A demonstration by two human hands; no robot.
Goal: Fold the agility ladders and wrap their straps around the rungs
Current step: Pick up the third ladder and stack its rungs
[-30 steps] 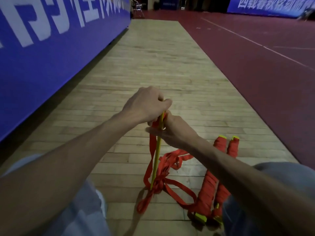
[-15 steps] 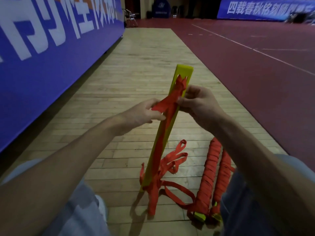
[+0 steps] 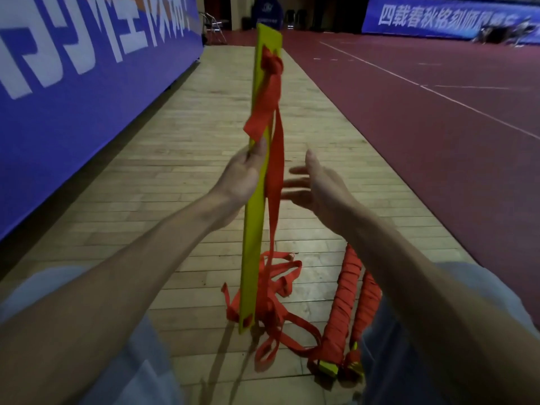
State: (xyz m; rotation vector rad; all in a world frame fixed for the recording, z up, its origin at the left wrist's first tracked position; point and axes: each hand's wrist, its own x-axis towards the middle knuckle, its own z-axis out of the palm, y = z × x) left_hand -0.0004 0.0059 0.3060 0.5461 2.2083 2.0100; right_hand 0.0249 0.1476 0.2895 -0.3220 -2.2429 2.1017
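A stack of yellow rungs (image 3: pixel 255 229) stands upright on the wooden floor between my knees. My left hand (image 3: pixel 244 176) grips it at mid height, thumb on its near face. A red strap (image 3: pixel 274 159) is knotted near the rungs' top and hangs down the right side into a loose tangle (image 3: pixel 277 287) on the floor. My right hand (image 3: pixel 315 188) hovers just right of the strap, fingers spread and holding nothing. Two bundles (image 3: pixel 347 305) wrapped in red strap lie on the floor by my right knee.
A blue banner wall (image 3: pixel 73 92) runs along the left. Wooden flooring (image 3: pixel 190 171) stretches ahead, with dark red court (image 3: pixel 438 141) to the right. My knees in light trousers (image 3: pixel 140 361) frame the bottom. A folding chair (image 3: pixel 214 26) stands far back.
The rungs have risen from tilted to upright and reach higher in view. My right hand has let go of the strap and opened; my left hand now grips the rungs.
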